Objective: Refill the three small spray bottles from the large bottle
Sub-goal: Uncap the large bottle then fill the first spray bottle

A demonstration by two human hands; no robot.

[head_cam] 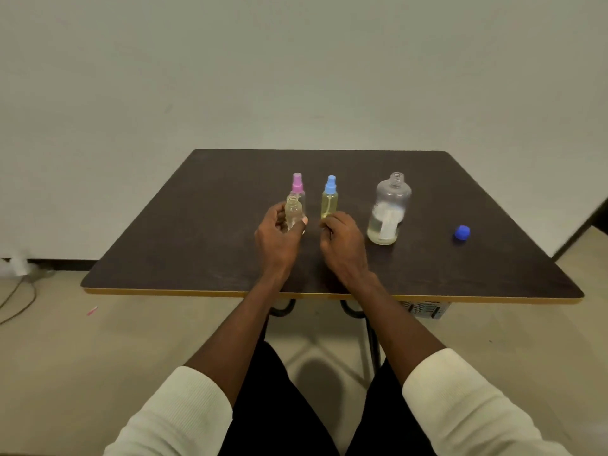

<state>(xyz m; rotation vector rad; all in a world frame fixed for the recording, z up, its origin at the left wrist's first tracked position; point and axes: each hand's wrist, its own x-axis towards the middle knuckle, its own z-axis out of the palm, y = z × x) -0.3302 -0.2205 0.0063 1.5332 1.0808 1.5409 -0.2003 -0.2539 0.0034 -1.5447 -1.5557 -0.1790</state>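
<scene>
Fingers of the left hand (278, 236) grip an uncapped small bottle (292, 212) on the table (197, 225), before the pink-topped bottle (297, 185). Right hand (340, 240) is curled by the blue-topped bottle (329, 200); its contents are hidden. Large bottle (388, 209) stands open, blue cap (462, 233) apart.

Bare room; plain wall (296, 60); dark table (197, 241); floor cables (19, 291)

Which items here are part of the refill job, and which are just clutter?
Job: large bottle, uncapped; its blue cap; pink-topped sprayer; blue-topped sprayer; open small bottle in the left hand.

Clutter: cable and pink scrap on the floor, grey box under the table.
</scene>
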